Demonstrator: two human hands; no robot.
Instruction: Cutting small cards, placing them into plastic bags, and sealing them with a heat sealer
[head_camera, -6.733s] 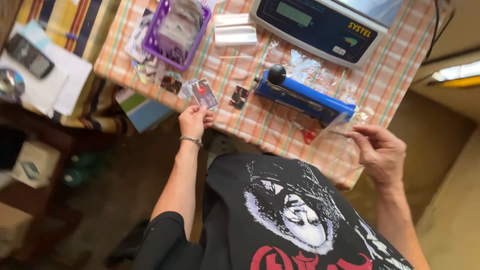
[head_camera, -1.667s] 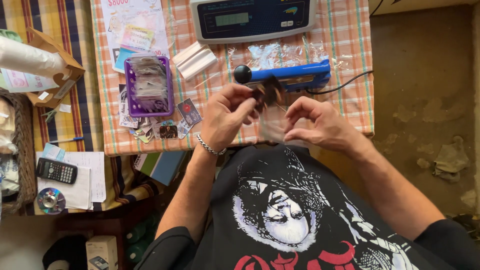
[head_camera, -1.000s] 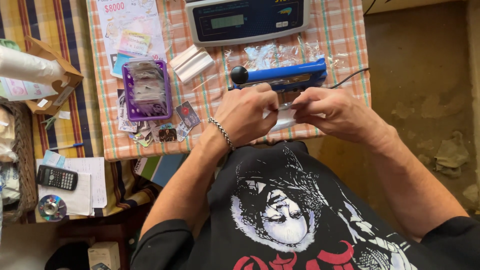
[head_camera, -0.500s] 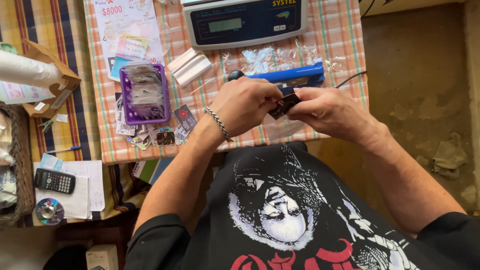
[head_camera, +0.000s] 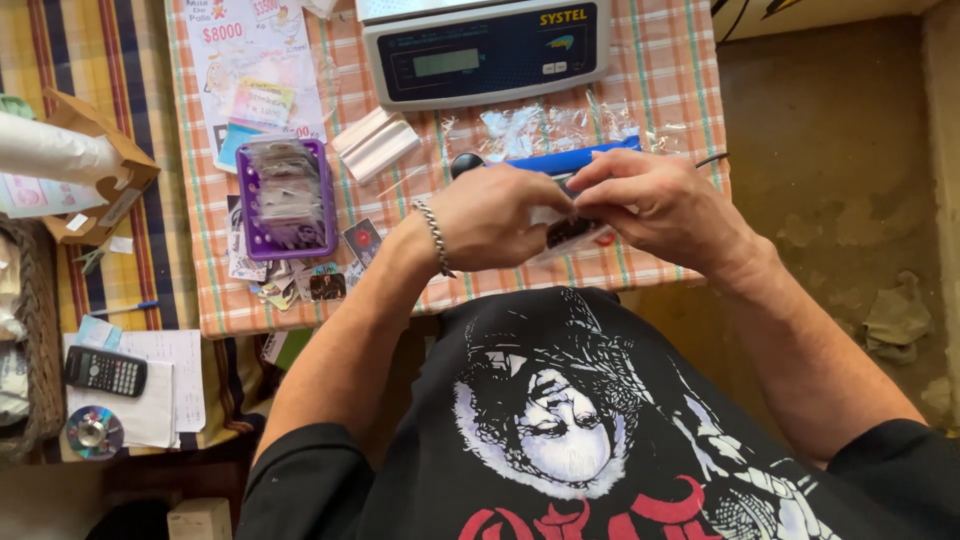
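Both hands meet over the near edge of a table with a checked cloth (head_camera: 660, 60). My left hand (head_camera: 495, 215), with a bead bracelet at the wrist, and my right hand (head_camera: 665, 205) pinch a small clear plastic bag (head_camera: 570, 232) with a dark card inside it. Just behind the hands lies a blue heat sealer (head_camera: 560, 160) with a black knob. Left of the hands, several small picture cards (head_camera: 362, 240) lie loose on the cloth.
A digital scale (head_camera: 490, 50) stands at the back. Clear bags (head_camera: 540, 125) lie before it. A purple basket (head_camera: 287, 197) of cards, a white block (head_camera: 376, 143) and printed sheets are at left. Lower left: a calculator (head_camera: 105, 372), a disc (head_camera: 93, 432), papers, a cardboard box.
My hands came together from apart and now hold the small bag with the card over the table edge. The view has shifted a little.
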